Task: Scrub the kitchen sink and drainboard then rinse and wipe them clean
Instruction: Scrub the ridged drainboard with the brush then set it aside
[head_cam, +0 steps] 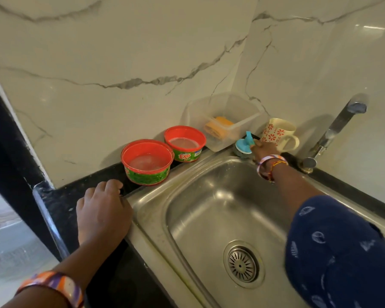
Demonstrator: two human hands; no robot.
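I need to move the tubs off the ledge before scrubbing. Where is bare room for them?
Bare counter lies left of the left hand. The back ledge is crowded: two tubs, box, scrubber, mug, with the right hand there.

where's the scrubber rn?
Head view: the blue-handled scrubber sits on the sink's back rim, between the clear plastic box and the patterned mug, with the right hand at its handle.
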